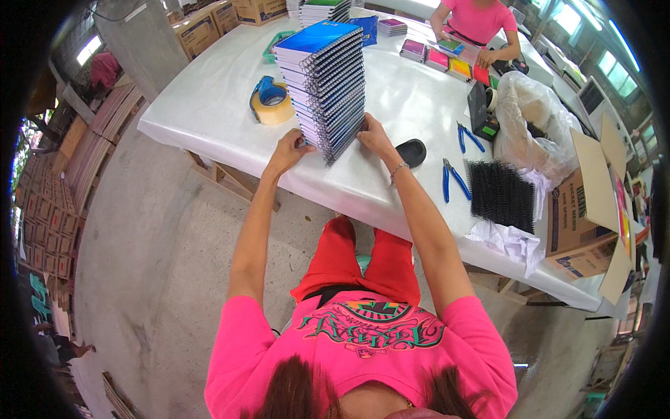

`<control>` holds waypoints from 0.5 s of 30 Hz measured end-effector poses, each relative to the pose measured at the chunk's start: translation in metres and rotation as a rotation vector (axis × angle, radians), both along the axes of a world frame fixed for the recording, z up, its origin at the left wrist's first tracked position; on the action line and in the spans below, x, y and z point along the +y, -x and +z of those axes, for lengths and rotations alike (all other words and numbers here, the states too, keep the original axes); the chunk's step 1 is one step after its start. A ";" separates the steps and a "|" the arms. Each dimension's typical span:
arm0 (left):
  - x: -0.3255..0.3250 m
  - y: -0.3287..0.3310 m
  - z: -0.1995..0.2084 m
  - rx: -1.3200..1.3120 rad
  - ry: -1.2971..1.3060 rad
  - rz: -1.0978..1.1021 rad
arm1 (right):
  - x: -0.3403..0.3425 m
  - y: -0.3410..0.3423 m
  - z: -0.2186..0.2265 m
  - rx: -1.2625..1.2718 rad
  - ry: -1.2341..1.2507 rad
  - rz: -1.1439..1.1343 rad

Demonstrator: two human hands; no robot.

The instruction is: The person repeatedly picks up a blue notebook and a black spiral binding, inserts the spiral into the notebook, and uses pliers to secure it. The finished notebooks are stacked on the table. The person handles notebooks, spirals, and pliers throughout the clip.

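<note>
A tall stack of spiral notebooks (317,91) with a blue cover on top stands near the table's front edge, its black wire spines facing me. At the stack's lower left corner, my left hand (288,151) grips it with bent fingers. My right hand (374,135) grips the lower right side, its fingertips partly hidden by the notebooks. Close to my right wrist lies a black oval object (411,153). A roll of tape on a blue dispenser (271,105) sits left of the stack.
Two blue-handled pliers (456,180), a bunch of black wire spirals (501,195) and an open cardboard box (583,216) lie to the right on the white-covered table (202,91). Behind them is a plastic bag (527,126). Across the table, a person in pink (481,21) handles small colourful notebooks (438,60).
</note>
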State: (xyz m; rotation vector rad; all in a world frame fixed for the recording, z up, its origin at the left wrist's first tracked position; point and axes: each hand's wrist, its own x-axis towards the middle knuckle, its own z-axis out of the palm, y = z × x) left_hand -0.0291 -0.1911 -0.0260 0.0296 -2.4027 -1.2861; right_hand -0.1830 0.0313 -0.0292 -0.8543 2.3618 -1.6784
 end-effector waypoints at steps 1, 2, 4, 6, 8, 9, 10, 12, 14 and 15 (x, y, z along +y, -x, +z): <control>-0.002 -0.003 0.000 -0.030 0.013 0.003 | 0.000 -0.008 0.003 0.006 -0.030 -0.025; -0.003 -0.003 0.002 -0.055 0.025 -0.001 | 0.002 -0.014 0.005 0.020 -0.033 -0.046; -0.005 -0.002 0.001 -0.095 0.035 -0.021 | 0.007 -0.024 0.008 0.049 -0.039 -0.091; -0.008 0.003 -0.001 -0.125 0.029 -0.053 | 0.010 -0.033 0.009 0.092 -0.053 -0.146; -0.010 0.009 -0.005 -0.105 -0.030 -0.113 | 0.014 -0.038 0.012 0.084 -0.062 -0.172; -0.012 0.011 -0.007 -0.096 -0.059 -0.141 | 0.017 -0.040 0.013 0.051 -0.065 -0.170; -0.009 0.015 -0.005 -0.106 -0.051 -0.160 | 0.023 -0.040 0.014 0.022 -0.073 -0.176; -0.001 0.022 -0.001 -0.126 -0.034 -0.196 | 0.035 -0.041 0.016 -0.011 -0.089 -0.203; 0.002 0.027 -0.006 -0.124 -0.080 -0.248 | 0.042 -0.050 0.019 0.011 -0.127 -0.231; 0.004 0.031 -0.008 -0.124 -0.082 -0.261 | 0.046 -0.054 0.021 0.052 -0.155 -0.255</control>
